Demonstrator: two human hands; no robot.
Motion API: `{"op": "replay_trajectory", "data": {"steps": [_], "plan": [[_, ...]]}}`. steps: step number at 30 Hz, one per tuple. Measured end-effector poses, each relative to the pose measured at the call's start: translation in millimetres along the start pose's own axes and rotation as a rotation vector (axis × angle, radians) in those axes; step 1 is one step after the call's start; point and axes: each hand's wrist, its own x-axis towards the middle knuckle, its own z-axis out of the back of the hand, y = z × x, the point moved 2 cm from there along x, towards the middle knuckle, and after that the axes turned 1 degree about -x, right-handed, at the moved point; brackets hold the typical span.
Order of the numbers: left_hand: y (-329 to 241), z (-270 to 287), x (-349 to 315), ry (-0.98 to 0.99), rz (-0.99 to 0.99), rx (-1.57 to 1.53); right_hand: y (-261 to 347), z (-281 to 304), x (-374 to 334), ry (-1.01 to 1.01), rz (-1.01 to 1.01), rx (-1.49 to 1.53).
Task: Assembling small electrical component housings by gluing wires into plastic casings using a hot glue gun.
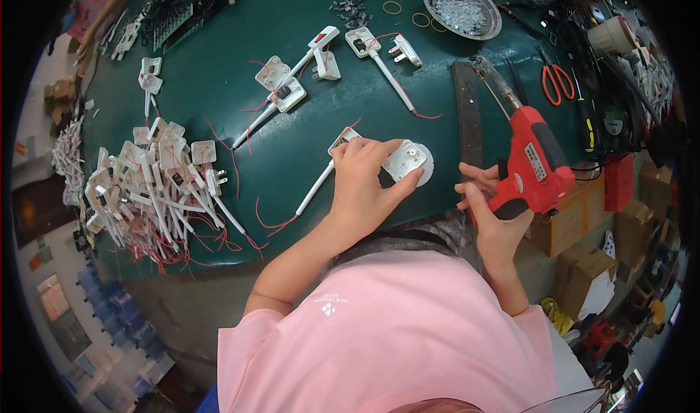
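1. Left hand [362, 187]: thumb and forefinger pinching a cover [399, 160], other fingers over a housing [345, 136].
2. Right hand [497, 223]: fingers spread at a gun's [538, 157] handle; cannot tell whether it grips.
3. Gun: red, nozzle pointing away.
4. Housing: white, tube [316, 187] attached.
5. Cover: white, between housing and gun.

A small white plastic shell [403, 162] shows its hollow side upward, left of a tilted red-and-black gun-shaped tool [537, 161]

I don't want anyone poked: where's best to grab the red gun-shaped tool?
The red tool is probably best held by its dark lower handle, from the near side: that end is by the right hand, while the metal nozzle points away.
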Motion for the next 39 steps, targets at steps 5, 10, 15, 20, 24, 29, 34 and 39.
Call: {"op": "replay_trajectory", "data": {"steps": [5, 10, 15, 20, 24, 29, 34, 39], "plan": [[-5, -6, -4, 0.003, -0.100, 0.153, -3, 3, -1, -0.009, 0.000, 0.034], [-3, -14, -12, -0.082, -0.129, 0.257, -2, 5, -2, -0.023, 0.023, 0.040], [-9, 6, -8, -0.128, -0.114, 0.191, 0, 8, 0, -0.055, 0.050, 0.018], [27, 63, 7, -0.264, 0.264, -0.231, -4, 6, -4, -0.023, 0.058, 0.017], [43, 67, 17, -0.100, 0.299, -0.224, -3, -7, -6, 0.071, -0.016, 0.033], [38, 52, 23, 0.009, 0.273, -0.113, -7, -21, -6, 0.077, 0.000, 0.001], [34, 45, 23, -0.063, 0.126, -0.041, -10, -25, -5, 0.046, 0.081, -0.100], [40, 33, 16, -0.085, 0.161, -0.107, -13, -29, -5, 0.105, 0.100, -0.223]]}}
